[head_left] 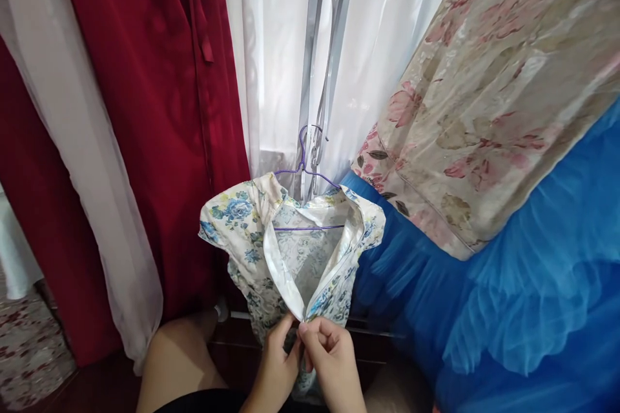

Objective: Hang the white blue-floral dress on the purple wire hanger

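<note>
A short-sleeved white floral dress (pixel 242 216) with blue and yellow flowers hangs in front of me on a purple wire hanger (pixel 310 228). Its neckline gapes in a V, showing the pale lining and the hanger's lower bar. Both hands meet at the bottom of that V. My left hand (pixel 278 355) pinches the left edge of the opening. My right hand (pixel 332 352) pinches the fabric at the same spot, thumb and forefinger pressed together. Whether a zipper pull or a button is between the fingertips is hidden. Lower down, my hands cover part of the dress.
Dark red fabric (pixel 159 77) and a sheer pale panel (pixel 82 77) hang at left. White fabric with grey ribbons (pixel 314 26) hangs behind the hanger. At right are a beige floral garment (pixel 465 116) and blue tulle (pixel 513 310). My bent knee (pixel 179 348) is at lower left.
</note>
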Motion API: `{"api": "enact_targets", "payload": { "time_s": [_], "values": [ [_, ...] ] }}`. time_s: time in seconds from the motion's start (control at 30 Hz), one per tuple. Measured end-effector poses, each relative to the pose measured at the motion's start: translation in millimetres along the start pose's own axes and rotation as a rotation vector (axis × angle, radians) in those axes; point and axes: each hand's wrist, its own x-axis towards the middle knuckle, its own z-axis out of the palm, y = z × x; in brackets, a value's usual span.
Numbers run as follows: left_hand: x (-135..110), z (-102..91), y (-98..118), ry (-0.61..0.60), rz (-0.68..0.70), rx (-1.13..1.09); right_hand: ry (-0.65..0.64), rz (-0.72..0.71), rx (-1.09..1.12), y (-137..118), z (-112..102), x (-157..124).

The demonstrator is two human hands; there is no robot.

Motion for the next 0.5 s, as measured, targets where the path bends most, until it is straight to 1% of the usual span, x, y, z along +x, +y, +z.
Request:
{"api": "enact_targets", "payload": {
  "time_s": [0.07,0.13,0.2,0.27,0.3,0.37,0.43,0.5],
  "values": [
    [-3.8,-4.3,-9.3,-0.014,-0.032,0.015,-0.033,0.017,-0.026,-3.4,0.1,1.4],
    [-4.9,-10.7,-14.1,-0.015,-0.025,0.011,-0.085,0.036,-0.048,-7.9,0.1,4.1],
    [-3.6,-16.6,-13.0,-0.019,0.012,-0.005,-0.153,0.065,-0.061,-15.4,1.1,8.5],
    [-1.0,-21.8,-6.7,-0.050,0.059,0.006,-0.209,0.075,-0.069,-28.7,2.7,16.7],
    [0.1,-24.2,-2.2,-0.064,0.081,0.029,-0.223,0.065,-0.075,-38.3,3.5,23.1],
    [0.7,-27.7,8.3,-0.062,0.113,0.092,-0.211,0.012,-0.058,-64.0,4.9,41.9],
    [-1.0,-28.1,18.1,-0.036,0.129,0.153,-0.179,-0.056,0.011,-95.9,7.2,67.6],
    [-4.4,-24.3,24.8,-0.050,0.141,0.195,-0.156,-0.113,0.105,-128.1,11.5,95.4]
  ]
}}
